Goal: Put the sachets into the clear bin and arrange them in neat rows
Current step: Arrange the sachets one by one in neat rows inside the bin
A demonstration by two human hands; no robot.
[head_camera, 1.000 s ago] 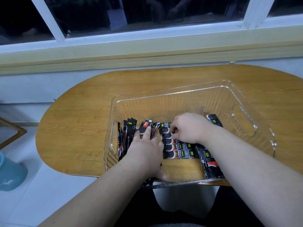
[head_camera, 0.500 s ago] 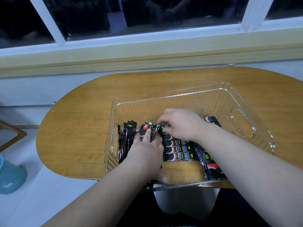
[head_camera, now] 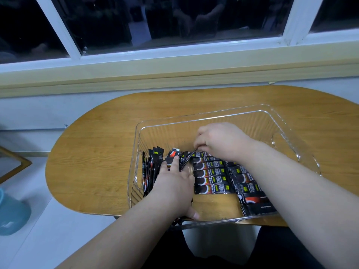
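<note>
By the window (head_camera: 174, 20): oval wood-grain table (head_camera: 97, 152), clear plastic bin (head_camera: 167, 136) on it, ribbed walls, handle cutouts at both ends. Left hand (head_camera: 174, 187) inside, fingers straight, flat against a leaning bundle of sachets (head_camera: 211, 172) at the left wall. Right hand (head_camera: 223, 140) curled, pinching the end of one at mid-bin. The rest: glossy black sticks, flat in neat rows, centre and right of the bin floor.

wood table (head_camera: 108, 144) | window (head_camera: 174, 20) behind | teal bin (head_camera: 11, 216) on floor, left
</note>
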